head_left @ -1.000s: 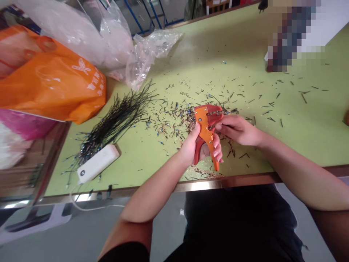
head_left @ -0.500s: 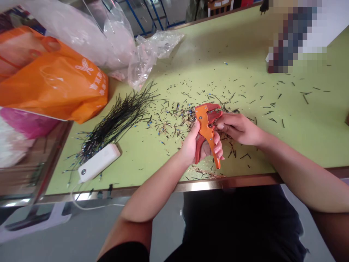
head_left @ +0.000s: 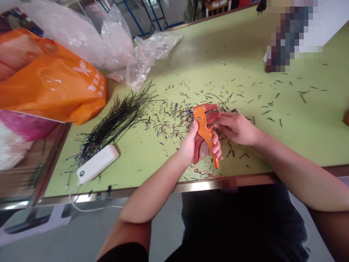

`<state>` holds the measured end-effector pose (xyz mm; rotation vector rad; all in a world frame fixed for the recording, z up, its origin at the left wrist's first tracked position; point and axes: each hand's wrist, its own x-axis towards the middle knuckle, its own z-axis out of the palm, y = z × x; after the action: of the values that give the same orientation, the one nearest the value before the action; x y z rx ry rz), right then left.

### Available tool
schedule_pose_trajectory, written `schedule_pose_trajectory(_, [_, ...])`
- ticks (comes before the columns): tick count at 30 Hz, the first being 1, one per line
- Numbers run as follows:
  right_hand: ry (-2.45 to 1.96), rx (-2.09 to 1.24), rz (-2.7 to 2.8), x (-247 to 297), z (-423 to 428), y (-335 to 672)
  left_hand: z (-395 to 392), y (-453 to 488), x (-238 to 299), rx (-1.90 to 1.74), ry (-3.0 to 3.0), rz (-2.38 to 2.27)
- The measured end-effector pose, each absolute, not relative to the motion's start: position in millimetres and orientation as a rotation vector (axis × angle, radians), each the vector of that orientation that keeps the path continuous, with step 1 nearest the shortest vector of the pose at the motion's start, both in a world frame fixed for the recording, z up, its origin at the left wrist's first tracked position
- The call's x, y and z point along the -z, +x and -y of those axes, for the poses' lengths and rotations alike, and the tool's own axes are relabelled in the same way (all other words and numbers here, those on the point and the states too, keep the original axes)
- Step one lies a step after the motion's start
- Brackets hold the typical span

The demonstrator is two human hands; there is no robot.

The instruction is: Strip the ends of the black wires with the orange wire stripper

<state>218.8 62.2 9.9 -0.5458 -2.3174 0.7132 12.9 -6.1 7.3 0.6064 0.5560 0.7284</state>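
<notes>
Orange tool [head_left: 202, 122] up over the bench [head_left: 141, 154] and its scraps [head_left: 163, 128], left hand [head_left: 189, 145] wrapped round the handles [head_left: 215, 161]; the right hand [head_left: 237, 127] bunches its grip by the jaws, holding what I can't tell. Fingers [head_left: 226, 115] that near could get nipped by one squeeze.

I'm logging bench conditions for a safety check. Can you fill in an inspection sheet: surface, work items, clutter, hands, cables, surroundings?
Surface: green tabletop, strewn with black offcuts around the work.
Work items: orange-and-red hand tool, held up; bundle of black wires, lying left of it.
Clutter: orange bag and clear plastic bags, left side; white device by the bundle's near end.
Hands: left hand grips the tool; right hand is at its jaws, contents unclear.
Cables: white cable from the white device hangs past the front edge.
Surroundings: blue metal frame beyond the table; upper right pixelated, unreadable.
</notes>
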Motion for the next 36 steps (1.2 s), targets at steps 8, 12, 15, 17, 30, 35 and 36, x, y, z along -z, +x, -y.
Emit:
schedule_pose_trajectory(8, [-0.553, -0.668, 2.275, -10.9, -59.1, 215.8, 6.7, 13.2, -6.3, -0.729, 0.685, -0.561])
schedule_pose_trajectory(12, [-0.537, -0.651, 2.272, -12.2, -57.4, 213.9, 6.5, 14.1, -6.8, -0.728, 0.717, -0.529])
schedule_pose_trajectory(15, [-0.546, -0.634, 2.283, -10.8, -57.1, 213.1, 6.0, 15.6, -7.0, -0.749, 0.703, -0.512])
schedule_pose_trajectory(17, [-0.56, -0.624, 2.285, -8.8, -57.0, 212.8, 5.6, 16.4, -6.5, -0.756, 0.692, -0.533])
schedule_pose_trajectory(30, [-0.571, -0.665, 2.211, -3.9, -56.1, 209.4, 7.8, 23.1, -3.3, -0.792, 0.684, -0.562])
schedule_pose_trajectory(35, [-0.624, -0.645, 2.204, 0.9, -61.1, 211.0, 5.2, 22.5, -2.2, -0.82, 0.639, -0.604])
schedule_pose_trajectory(36, [-0.639, -0.618, 2.206, 1.7, -62.6, 212.1, 3.9, 21.1, -2.0, -0.826, 0.631, -0.6])
